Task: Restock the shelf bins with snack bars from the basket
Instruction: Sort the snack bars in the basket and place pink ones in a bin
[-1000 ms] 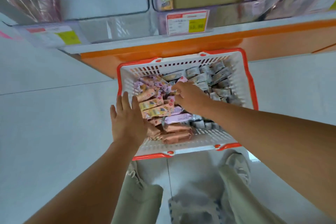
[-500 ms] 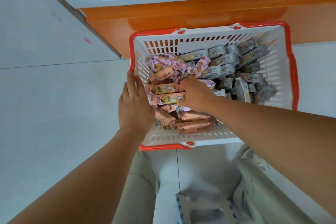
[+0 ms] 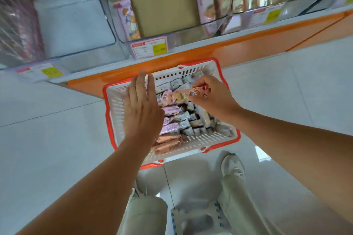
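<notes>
1. a peach-pink snack bar (image 3: 181, 97) is held above the far half of the basket, lying crosswise.
2. the right hand (image 3: 212, 97) pinches its right end, fingers curled round the wrapper.
3. the left hand (image 3: 141, 108) is just beside the bar's free end, fingers straight, gripping nothing.
4. below both, the red-rimmed basket (image 3: 111, 120) sits on the floor, full of pink, grey and brown bars (image 3: 168, 145).
5. above, a clear shelf bin (image 3: 191, 31) holds one upright pink bar (image 3: 129, 19) at its left wall.
</notes>
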Demonstrator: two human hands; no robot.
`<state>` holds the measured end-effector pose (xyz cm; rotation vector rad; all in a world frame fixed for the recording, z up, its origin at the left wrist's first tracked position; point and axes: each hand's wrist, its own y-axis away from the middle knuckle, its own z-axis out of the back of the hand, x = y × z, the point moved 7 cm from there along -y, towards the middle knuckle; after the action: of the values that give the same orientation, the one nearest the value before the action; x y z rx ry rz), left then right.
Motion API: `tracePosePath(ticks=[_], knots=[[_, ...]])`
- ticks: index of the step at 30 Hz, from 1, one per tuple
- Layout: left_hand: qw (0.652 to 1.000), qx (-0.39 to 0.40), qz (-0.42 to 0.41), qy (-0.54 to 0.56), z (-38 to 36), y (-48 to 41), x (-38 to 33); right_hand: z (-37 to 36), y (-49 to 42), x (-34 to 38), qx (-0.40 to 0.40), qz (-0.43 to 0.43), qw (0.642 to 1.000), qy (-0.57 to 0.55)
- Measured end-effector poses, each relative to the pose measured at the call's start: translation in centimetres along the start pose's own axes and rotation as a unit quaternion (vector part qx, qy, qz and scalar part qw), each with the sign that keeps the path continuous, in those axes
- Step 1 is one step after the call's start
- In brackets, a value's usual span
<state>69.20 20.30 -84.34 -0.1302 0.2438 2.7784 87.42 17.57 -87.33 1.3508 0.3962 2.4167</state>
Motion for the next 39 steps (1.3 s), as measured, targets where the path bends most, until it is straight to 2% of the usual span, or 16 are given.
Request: tracePosePath(ticks=[4,8,11,18,24,28,35,39], knots=[[0.996,-0.043,-0.080,-0.005,4.7,-3.3,-7.9,9.4,1.4,0.3,-0.112,0.024,0.993,-0.030],[0.990,0.008,-0.138,-0.034,6.5,-5.6,-14.8,17.2,2.0,-0.4,-0.208,0.061,0.975,-0.047],[0.989,0.028,-0.136,-0.054,7.0,-7.2,-18.1,22.3,1.6,-0.9,-0.242,0.074,0.965,-0.071],[0.990,0.091,-0.082,-0.070,7.1,-9.8,-21.4,30.0,-2.1,-0.3,-0.234,0.104,0.964,-0.078],[0.990,0.111,-0.071,-0.055,7.1,-11.0,-21.7,31.5,-6.0,1.8,-0.225,0.134,0.965,-0.004],[0.989,0.100,-0.089,-0.055,6.8,-11.7,-21.9,32.3,-7.9,3.3,-0.236,0.143,0.961,0.002],[0.985,0.109,-0.130,-0.046,5.9,-13.1,-22.2,31.4,-11.3,4.5,-0.230,0.137,0.949,0.165],[0.983,0.111,-0.144,-0.035,5.7,-13.1,-21.8,30.7,-12.9,3.7,-0.205,0.073,0.947,0.238]])
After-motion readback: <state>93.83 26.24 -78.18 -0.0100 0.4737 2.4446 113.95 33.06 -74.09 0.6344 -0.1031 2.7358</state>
